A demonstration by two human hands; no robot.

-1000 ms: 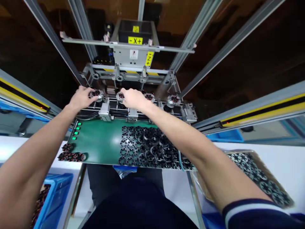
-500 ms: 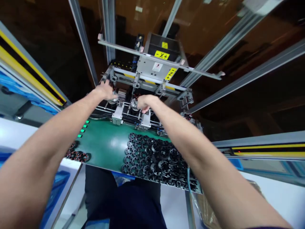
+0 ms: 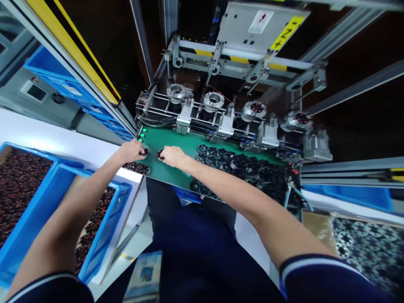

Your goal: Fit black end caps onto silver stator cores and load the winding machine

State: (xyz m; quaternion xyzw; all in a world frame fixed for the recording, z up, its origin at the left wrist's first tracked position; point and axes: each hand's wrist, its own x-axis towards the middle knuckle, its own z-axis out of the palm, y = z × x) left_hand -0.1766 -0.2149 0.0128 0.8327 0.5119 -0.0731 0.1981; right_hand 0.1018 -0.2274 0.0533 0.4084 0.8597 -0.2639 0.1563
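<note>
My left hand is closed on a wound motor stator, dark with red-brown coils, at the left end of the green work surface. Just to its right, my right hand grips another wound stator by its edge, low over the same surface. Finished-looking stators with red-brown coils lie in a row beside my left wrist. On the winding machine, two round metal holders at the left show no coils, while a holder farther right bears a wound stator.
Many black stator cores cover the right part of the green surface. Blue bins with wound stators stand at the left. Bare metallic cores fill a box at the right. Yellow safety bars flank the machine.
Both hands have come back from the machine's holders to the left of the green surface, each with a wound stator in it. The view has tilted downward and shifted.
</note>
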